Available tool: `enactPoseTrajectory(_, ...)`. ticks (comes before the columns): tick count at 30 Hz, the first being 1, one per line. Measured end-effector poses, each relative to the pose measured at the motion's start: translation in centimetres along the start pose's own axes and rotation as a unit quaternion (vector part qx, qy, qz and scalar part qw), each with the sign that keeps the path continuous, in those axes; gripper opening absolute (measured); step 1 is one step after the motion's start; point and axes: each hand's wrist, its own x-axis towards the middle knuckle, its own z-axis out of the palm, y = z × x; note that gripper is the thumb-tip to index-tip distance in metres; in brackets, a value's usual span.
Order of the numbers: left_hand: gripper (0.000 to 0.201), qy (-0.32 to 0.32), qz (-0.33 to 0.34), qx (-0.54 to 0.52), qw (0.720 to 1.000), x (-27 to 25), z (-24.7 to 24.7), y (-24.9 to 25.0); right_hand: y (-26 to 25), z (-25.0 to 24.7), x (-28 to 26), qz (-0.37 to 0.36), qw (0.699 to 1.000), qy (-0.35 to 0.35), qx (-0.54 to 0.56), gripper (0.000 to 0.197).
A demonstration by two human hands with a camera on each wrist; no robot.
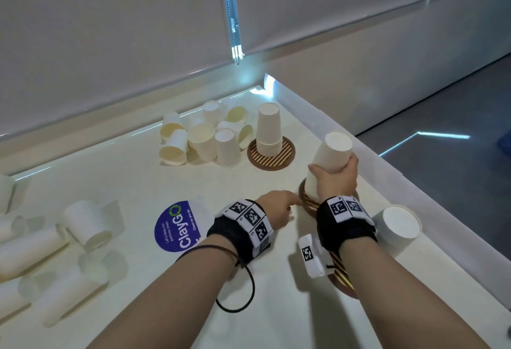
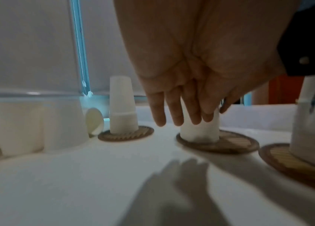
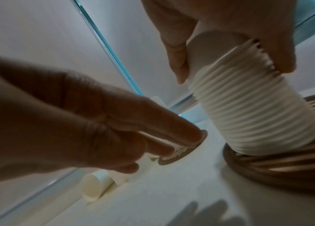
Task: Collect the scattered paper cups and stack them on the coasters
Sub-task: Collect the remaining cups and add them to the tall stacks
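Note:
My right hand [image 1: 336, 174] [image 3: 228, 50] grips a tall stack of upside-down white paper cups [image 1: 330, 159] [image 3: 249, 107], which leans a little. Its base rests on a brown striped coaster [image 1: 305, 200] [image 3: 278, 168] near the table's right edge. My left hand [image 1: 287, 206] [image 2: 182, 116] hovers just left of that coaster with straight fingers and holds nothing. I cannot tell whether it touches the stack [image 2: 199, 133]. A second stack [image 1: 269, 130] [image 2: 123, 107] stands on the far coaster [image 1: 272, 156]. A single upturned cup [image 1: 401, 224] sits on the nearest coaster [image 1: 343, 274].
Several loose cups [image 1: 204, 138] lie heaped at the back centre, left of the far coaster. More cups [image 1: 83, 224] lie on their sides at the left. A blue ClayGo sticker [image 1: 177, 227] marks the table. The table's right edge [image 1: 414, 196] drops to the floor.

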Motion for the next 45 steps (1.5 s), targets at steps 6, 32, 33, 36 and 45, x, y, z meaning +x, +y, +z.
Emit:
enactPoseTrajectory(6,0.054,-0.055,0.057,0.045,0.996,3.4,2.8,-1.3,0.3,0.6,1.3,0.005,0.998,-0.054,-0.014,0.08)
enactPoseTrajectory(32,0.027,-0.048,0.062,0.041,0.996,0.7,5.4,3.0,-2.1,0.4,-0.9,-0.039,0.992,-0.102,-0.06,0.088)
enactPoseTrajectory(33,0.027,-0.039,0.077,0.045,0.995,0.7,5.7,3.2,-2.1,0.2,-1.0,-0.044,0.992,-0.101,-0.062,0.087)
enactPoseTrajectory(36,0.035,-0.059,0.077,0.108,0.989,0.1,7.1,3.8,-1.9,-0.7,-1.1,-0.061,0.99,-0.096,-0.078,0.087)
enactPoseTrajectory(45,0.047,-0.055,0.018,0.129,0.99,-0.9,7.8,4.3,-3.5,-1.5,-2.0,-0.087,0.989,-0.085,-0.078,0.082)
